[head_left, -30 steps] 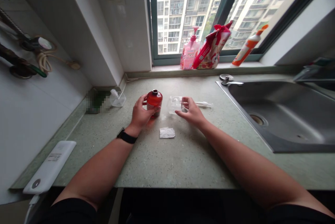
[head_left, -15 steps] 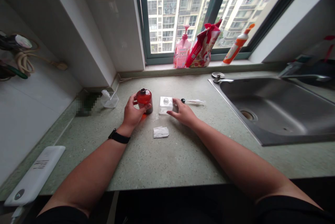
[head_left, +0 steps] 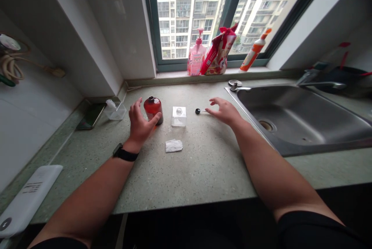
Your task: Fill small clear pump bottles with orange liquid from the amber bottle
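Observation:
My left hand (head_left: pixel 142 121) is open beside an uncapped amber-red bottle (head_left: pixel 152 106). Its thumb crosses the bottle's front, and the other fingers stand apart from the bottle's left side. Right of the bottle is a clear square bottle (head_left: pixel 179 117) with a short round neck, upright and untouched. My right hand (head_left: pixel 223 110) hovers with fingers spread over a slim clear piece with a black round end (head_left: pixel 198 111), perhaps a pump or dropper; the hand hides most of it. Nearest me lies a folded white tissue (head_left: pixel 173 146).
A stainless sink (head_left: pixel 279 145) is at the right. A clear box (head_left: pixel 114 113) and a phone (head_left: pixel 91 117) lie at the left, with a white power bank (head_left: pixel 30 198) nearer. On the sill stand a pink pump bottle (head_left: pixel 196 57), a red bag (head_left: pixel 217 55) and an orange bottle (head_left: pixel 253 53).
My right hand has left the clear square bottle and moved right, over the black-ended piece. My left fingers have opened away from the amber-red bottle. The view has shifted slightly.

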Demonstrator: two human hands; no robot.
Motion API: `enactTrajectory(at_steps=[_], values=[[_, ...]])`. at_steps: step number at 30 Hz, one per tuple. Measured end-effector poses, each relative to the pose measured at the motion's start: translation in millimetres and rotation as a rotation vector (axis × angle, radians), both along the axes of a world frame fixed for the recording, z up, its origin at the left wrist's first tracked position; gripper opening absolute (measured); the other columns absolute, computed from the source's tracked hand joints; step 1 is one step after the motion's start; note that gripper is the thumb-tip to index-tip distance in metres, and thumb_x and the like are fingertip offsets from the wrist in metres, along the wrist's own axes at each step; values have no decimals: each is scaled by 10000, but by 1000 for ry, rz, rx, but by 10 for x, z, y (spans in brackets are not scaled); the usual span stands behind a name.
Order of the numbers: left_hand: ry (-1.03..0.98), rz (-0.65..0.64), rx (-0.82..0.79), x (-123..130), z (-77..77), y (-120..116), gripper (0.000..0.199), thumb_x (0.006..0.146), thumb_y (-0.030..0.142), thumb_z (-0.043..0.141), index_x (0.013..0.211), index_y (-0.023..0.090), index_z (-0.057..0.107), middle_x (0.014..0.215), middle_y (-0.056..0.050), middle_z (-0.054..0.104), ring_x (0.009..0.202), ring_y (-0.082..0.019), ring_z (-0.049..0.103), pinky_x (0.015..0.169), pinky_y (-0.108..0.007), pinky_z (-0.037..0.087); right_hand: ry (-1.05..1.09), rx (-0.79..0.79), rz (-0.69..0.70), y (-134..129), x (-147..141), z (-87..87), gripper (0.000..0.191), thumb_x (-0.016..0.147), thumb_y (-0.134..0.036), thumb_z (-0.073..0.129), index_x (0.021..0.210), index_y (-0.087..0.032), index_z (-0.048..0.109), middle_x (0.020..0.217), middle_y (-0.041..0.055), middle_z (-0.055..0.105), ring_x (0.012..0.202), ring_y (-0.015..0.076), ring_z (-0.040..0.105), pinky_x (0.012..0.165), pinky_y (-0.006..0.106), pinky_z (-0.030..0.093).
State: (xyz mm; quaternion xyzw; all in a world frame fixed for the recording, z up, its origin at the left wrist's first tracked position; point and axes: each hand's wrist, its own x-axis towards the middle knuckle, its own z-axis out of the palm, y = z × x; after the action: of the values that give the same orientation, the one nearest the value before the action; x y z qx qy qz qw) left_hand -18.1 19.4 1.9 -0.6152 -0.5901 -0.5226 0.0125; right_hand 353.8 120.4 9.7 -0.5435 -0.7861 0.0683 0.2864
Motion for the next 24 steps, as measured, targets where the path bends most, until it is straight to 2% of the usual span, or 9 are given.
enactTrajectory(at_steps=[2, 4, 6, 9, 15, 17, 19, 22, 24], values=[[98, 15, 125, 19, 103, -92, 723, 830, 400, 857, 1444, 225, 518, 1470, -156, 573, 1410, -373, 532, 1235, -586, 421, -104, -71, 12, 57, 110, -69, 425, 849, -423, 756, 1210, -200, 728, 1172, 135, 795, 1087, 339, 737, 955, 511, 580], [178, -67, 202, 64, 187, -187, 583, 880, 341, 804, 1391, 240, 543, 1365, -125, 620, 1272, -330, 613, 1136, -535, 519, -178, -120, 21, 89, 164, -133, 380, 823, -358, 772, 1173, -213, 742, 1173, 124, 789, 1076, 325, 730, 941, 482, 577], [258, -236, 189, 137, 226, -267, 466, 935, 312, 751, 1358, 257, 563, 1297, -96, 645, 1048, -253, 678, 955, -438, 607, -214, -144, 23, 110, 179, -172, 305, 816, -298, 772, 1110, -219, 758, 1144, 115, 787, 1052, 307, 724, 930, 448, 570], [369, -422, 58, 273, 186, -329, 435, 1001, 347, 696, 1401, 256, 554, 1348, -101, 647, 828, -170, 664, 777, -353, 617, -212, -149, 15, 130, 169, -171, 184, 834, -235, 751, 1016, -221, 767, 1091, 109, 789, 1028, 287, 724, 922, 413, 562], [373, -443, -144, 417, -10, -269, 573, 1019, 393, 685, 1529, 235, 477, 1581, -193, 536, 789, -153, 694, 893, -436, 642, -2, -68, 22, 105, 78, -67, 175, 923, -313, 718, 1080, -245, 752, 1141, 98, 806, 1061, 288, 749, 942, 442, 580], [323, -436, -170, 439, -58, -224, 605, 1022, 388, 685, 1558, 231, 454, 1619, -205, 512, 871, -181, 734, 967, -458, 636, 154, -41, 68, 71, 4, -40, 230, 918, -368, 736, 1117, -254, 741, 1105, 93, 814, 1052, 296, 764, 948, 474, 596], [290, -423, -179, 469, -96, -168, 646, 1021, 385, 688, 1589, 222, 425, 1653, -211, 489, 1125, -258, 747, 1085, -485, 595, 284, -33, 142, 29, -90, -20, 315, 893, -438, 770, 1146, -255, 723, 1078, 90, 815, 1049, 294, 769, 973, 500, 606], [271, -418, -195, 525, -136, -65, 709, 1018, 396, 693, 1621, 185, 385, 1684, -224, 458, 1492, -344, 558, 1233, -520, 486, 391, -23, 242, -48, -236, 11, 398, 842, -541, 818, 1097, -252, 717, 1055, 86, 809, 1029, 287, 768, 1005, 525, 609], [256, -435, -205, 558, -146, 8, 713, 1017, 397, 694, 1616, 158, 392, 1682, -233, 460, 1572, -358, 467, 1280, -535, 430, 396, -24, 291, -106, -321, 39, 396, 829, -576, 828, 1036, -253, 729, 1028, 76, 808, 1003, 284, 767, 1003, 528, 610]])
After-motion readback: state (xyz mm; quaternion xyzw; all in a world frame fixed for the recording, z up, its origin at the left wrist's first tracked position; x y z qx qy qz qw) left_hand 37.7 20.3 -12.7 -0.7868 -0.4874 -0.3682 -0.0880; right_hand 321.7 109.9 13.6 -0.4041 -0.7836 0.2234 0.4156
